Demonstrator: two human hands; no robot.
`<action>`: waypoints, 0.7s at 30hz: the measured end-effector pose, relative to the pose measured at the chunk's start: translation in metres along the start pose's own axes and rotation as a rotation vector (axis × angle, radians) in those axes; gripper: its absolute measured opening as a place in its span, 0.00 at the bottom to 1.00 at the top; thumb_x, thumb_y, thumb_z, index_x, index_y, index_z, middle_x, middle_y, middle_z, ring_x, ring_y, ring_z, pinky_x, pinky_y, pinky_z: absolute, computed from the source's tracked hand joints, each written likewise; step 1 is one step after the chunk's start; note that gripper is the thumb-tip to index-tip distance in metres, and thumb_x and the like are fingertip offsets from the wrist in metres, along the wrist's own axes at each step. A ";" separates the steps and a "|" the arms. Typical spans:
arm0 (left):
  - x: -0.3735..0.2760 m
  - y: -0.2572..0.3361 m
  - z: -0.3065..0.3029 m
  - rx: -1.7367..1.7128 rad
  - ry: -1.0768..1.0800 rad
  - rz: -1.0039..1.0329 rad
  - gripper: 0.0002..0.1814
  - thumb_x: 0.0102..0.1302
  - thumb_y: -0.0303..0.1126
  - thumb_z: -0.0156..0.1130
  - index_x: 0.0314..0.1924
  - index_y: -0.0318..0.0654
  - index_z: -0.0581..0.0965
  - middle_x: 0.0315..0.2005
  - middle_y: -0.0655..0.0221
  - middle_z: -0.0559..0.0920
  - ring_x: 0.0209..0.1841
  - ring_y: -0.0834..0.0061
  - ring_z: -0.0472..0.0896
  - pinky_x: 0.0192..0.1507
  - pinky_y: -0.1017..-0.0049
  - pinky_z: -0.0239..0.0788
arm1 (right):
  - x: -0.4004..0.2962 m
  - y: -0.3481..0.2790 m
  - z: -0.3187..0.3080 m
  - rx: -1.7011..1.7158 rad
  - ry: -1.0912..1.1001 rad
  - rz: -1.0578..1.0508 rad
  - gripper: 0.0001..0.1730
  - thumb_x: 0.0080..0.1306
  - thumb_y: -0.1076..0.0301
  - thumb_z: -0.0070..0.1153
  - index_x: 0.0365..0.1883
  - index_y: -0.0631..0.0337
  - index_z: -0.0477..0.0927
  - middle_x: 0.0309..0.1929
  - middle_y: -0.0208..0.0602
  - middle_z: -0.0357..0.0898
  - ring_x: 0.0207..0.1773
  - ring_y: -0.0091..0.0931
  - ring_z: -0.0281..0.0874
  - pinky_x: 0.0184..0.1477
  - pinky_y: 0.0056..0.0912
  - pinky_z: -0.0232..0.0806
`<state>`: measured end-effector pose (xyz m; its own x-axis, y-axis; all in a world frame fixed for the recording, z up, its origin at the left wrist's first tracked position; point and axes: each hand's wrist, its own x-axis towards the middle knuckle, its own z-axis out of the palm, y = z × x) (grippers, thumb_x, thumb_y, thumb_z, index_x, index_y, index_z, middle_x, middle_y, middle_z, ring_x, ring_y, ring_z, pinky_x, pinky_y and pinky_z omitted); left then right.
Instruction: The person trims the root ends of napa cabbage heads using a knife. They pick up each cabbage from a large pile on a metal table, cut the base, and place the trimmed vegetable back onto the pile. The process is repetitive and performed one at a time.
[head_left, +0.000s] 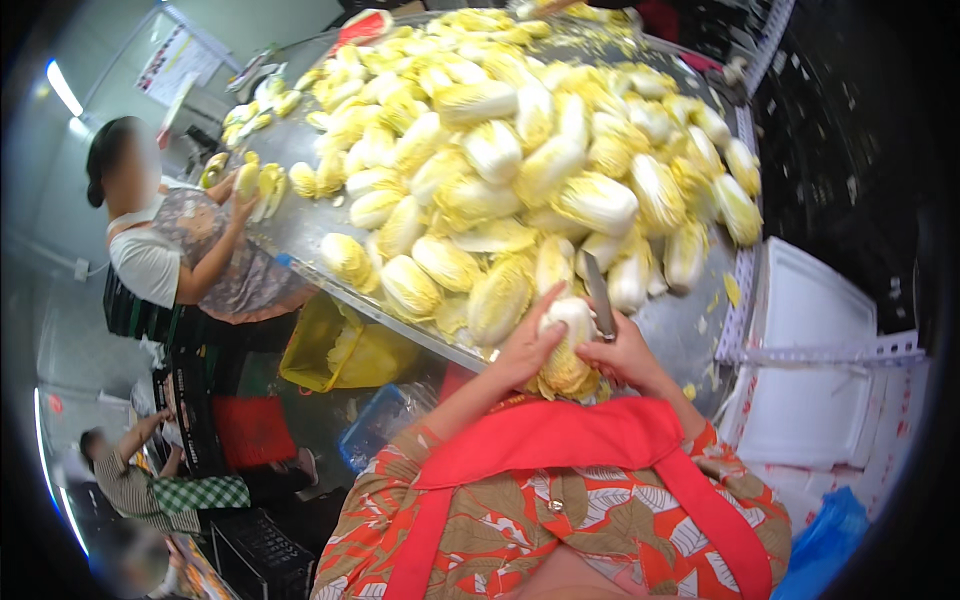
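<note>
Near the front edge of a metal table (686, 330), my left hand (527, 341) grips one side of a napa cabbage (568, 326). The white base of this cabbage points away from me, its yellow leafy end towards my red apron. My right hand (626, 356) holds a knife (598, 292), blade pointing away, and its fingers also touch the cabbage's right side. Just beyond both hands lies a large heap of napa cabbages (476, 180), yellow and white. Loose leaves lie among them.
At the table's left side a person (202, 240) holds cabbage pieces. Below the table edge stand a yellow bin (300, 349) with leaves and a blue basket (367, 427). White foam boxes (806, 412) are at the right. More people (142, 480) are at the lower left, near black crates (259, 551).
</note>
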<state>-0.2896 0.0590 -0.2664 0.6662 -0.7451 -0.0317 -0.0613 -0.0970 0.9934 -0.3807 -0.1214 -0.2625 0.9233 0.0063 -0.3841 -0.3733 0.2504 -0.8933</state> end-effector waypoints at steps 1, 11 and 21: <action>0.003 -0.001 0.000 -0.059 -0.023 0.010 0.33 0.72 0.36 0.50 0.73 0.38 0.53 0.65 0.58 0.66 0.66 0.69 0.63 0.67 0.73 0.51 | 0.001 0.000 0.001 0.095 -0.011 -0.016 0.43 0.56 0.69 0.67 0.69 0.57 0.60 0.32 0.30 0.76 0.20 0.15 0.67 0.19 0.19 0.59; 0.041 0.026 0.016 0.212 -0.094 0.136 0.43 0.65 0.43 0.61 0.73 0.41 0.51 0.63 0.48 0.68 0.66 0.54 0.66 0.67 0.67 0.54 | -0.009 0.012 -0.041 0.482 0.020 -0.118 0.45 0.53 0.67 0.60 0.70 0.54 0.58 0.33 0.32 0.76 0.15 0.18 0.65 0.15 0.20 0.61; 0.031 0.026 0.019 0.532 -0.032 0.230 0.49 0.52 0.52 0.71 0.68 0.37 0.60 0.51 0.50 0.76 0.51 0.50 0.75 0.52 0.62 0.67 | -0.016 -0.006 -0.014 0.111 0.250 -0.274 0.43 0.54 0.79 0.57 0.70 0.63 0.57 0.50 0.43 0.76 0.20 0.15 0.69 0.18 0.17 0.60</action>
<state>-0.2844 0.0208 -0.2438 0.5695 -0.8048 0.1670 -0.5723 -0.2425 0.7834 -0.3940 -0.1367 -0.2542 0.9318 -0.3077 -0.1924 -0.0915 0.3140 -0.9450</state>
